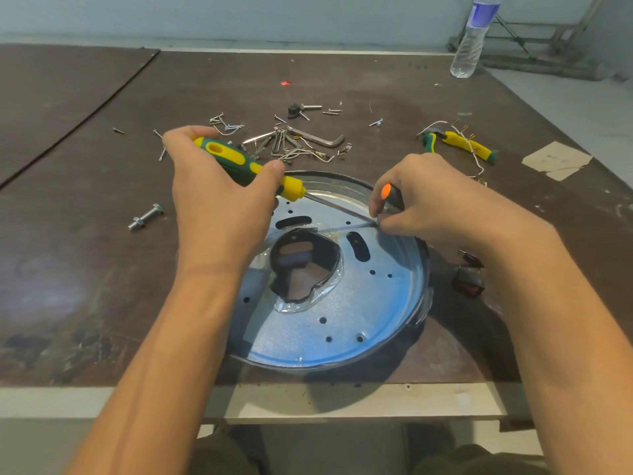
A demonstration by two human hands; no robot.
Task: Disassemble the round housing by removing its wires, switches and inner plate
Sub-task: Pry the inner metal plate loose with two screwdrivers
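Note:
The round metal housing (404, 303) lies flat near the table's front edge, with a perforated inner plate (346, 313) inside it and a black-rimmed opening at its centre. My left hand (219, 197) grips a green and yellow screwdriver (239, 159), whose shaft slants down to the right across the plate. My right hand (435, 200) holds a second tool with a black and orange handle (388, 193) at the housing's right inner wall. The two tool tips meet close under my right fingers. Two black and red switches (471, 282) lie on the table just right of the housing.
Loose screws, hex keys (308, 137) and wire bits are scattered behind the housing. A bolt (145, 217) lies at left. Yellow-handled pliers (462, 144) with white wire lie at back right, near paper scraps (555, 159). A water bottle (472, 36) stands at the far right corner.

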